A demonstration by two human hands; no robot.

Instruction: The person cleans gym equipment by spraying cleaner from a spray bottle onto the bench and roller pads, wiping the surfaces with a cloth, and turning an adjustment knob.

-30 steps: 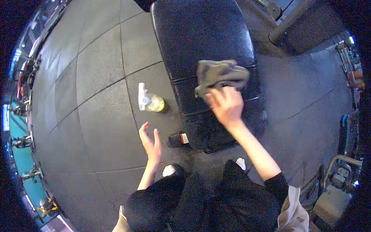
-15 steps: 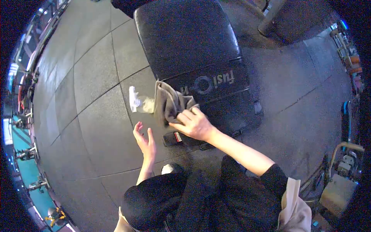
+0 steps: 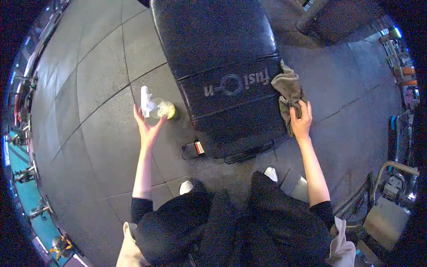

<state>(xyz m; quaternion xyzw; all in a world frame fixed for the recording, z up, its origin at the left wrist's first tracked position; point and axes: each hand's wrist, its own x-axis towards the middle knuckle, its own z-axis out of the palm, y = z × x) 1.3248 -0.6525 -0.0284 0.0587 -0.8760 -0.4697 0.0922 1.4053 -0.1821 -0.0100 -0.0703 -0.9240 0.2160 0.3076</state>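
Gripping cloth [image 3: 288,84], right hand [image 3: 301,121], at edge of bench [image 3: 213,35], inverted "fusion" lettering [image 3: 231,85]

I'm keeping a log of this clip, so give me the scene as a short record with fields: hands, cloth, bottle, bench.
Left hand: fingers spread at the spray bottle; contact unclear
Right hand: gripping the gray-brown cloth
Cloth condition: bunched, along the right edge of the bench
Bottle position: left of the bench
Bottle contents: yellowish, low in the bottle
Bench: black, padded, lettered near its close end
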